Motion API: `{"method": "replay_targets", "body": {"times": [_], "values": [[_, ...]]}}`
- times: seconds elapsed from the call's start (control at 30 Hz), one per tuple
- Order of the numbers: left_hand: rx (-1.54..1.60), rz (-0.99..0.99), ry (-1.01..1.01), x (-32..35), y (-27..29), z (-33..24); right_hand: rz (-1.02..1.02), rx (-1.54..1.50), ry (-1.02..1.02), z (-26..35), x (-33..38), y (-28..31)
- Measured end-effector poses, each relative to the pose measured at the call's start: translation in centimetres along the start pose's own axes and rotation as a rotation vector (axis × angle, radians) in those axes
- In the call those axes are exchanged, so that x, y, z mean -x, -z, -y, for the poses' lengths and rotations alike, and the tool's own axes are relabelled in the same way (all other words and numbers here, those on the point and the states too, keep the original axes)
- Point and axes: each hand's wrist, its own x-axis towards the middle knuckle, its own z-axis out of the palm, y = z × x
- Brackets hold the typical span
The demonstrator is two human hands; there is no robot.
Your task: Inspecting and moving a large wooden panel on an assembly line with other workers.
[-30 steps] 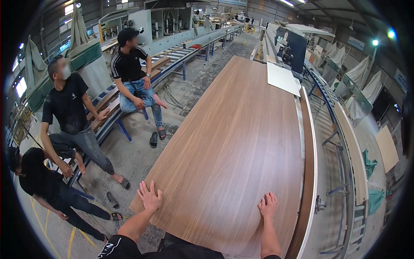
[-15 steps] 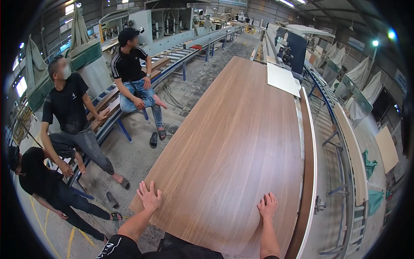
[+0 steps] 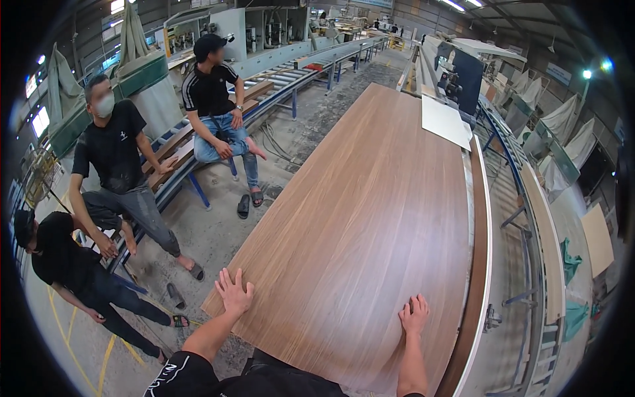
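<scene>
A long brown wood-grain panel (image 3: pixel 370 212) lies flat in front of me, running away toward a machine. My left hand (image 3: pixel 233 293) rests flat, fingers spread, on the panel's near left corner. My right hand (image 3: pixel 414 316) lies palm down on the panel near its right side, by the near edge. Neither hand holds anything. A smaller white board (image 3: pixel 446 122) lies on the panel's far right part.
A narrow strip of board (image 3: pixel 479 264) runs along the panel's right edge, beside a roller conveyor (image 3: pixel 522 218). Three people in black shirts (image 3: pixel 112 152) sit on a low roller track (image 3: pixel 178 152) at the left, over a dusty concrete floor. Machinery (image 3: pixel 456 66) stands at the far end.
My left hand has shifted slightly toward me along the panel's left corner. The panel and my right hand stay much as they were.
</scene>
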Motion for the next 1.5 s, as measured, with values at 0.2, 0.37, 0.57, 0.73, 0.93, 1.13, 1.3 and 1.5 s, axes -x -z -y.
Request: {"method": "replay_targets", "body": {"times": [0.2, 0.37, 0.57, 0.73, 0.93, 1.13, 1.3, 1.5], "values": [[-0.002, -0.02, -0.008, -0.1, -0.2, 0.2, 0.008, -0.009, -0.011, 0.3, -0.3, 0.1], [0.003, -0.015, -0.008, -0.1, 0.0, -0.1, 0.009, -0.005, -0.013, 0.0, -0.1, 0.2], [-0.006, -0.011, -0.004, 0.1, 0.2, 0.2, 0.02, -0.017, -0.009, 0.3, -0.1, 0.2], [-0.002, -0.012, -0.014, 0.2, 0.3, -0.1, 0.007, -0.02, -0.006, 0.0, 0.1, 0.2], [-0.003, -0.016, -0.01, 0.0, 0.3, -0.1, -0.007, -0.024, 0.009, 0.1, -0.3, 0.0], [0.029, -0.001, -0.04, -0.9, 0.0, -1.2, -0.039, -0.008, -0.007, -0.7, 0.3, 0.8], [-0.012, -0.017, 0.041, 0.7, 1.1, 1.1, 0.042, -0.083, 0.061, 0.9, -1.0, -0.6], [-0.011, -0.019, -0.033, 0.1, -0.6, -0.4, 0.11, -0.018, 0.072, -1.7, 0.0, 0.3]]}}
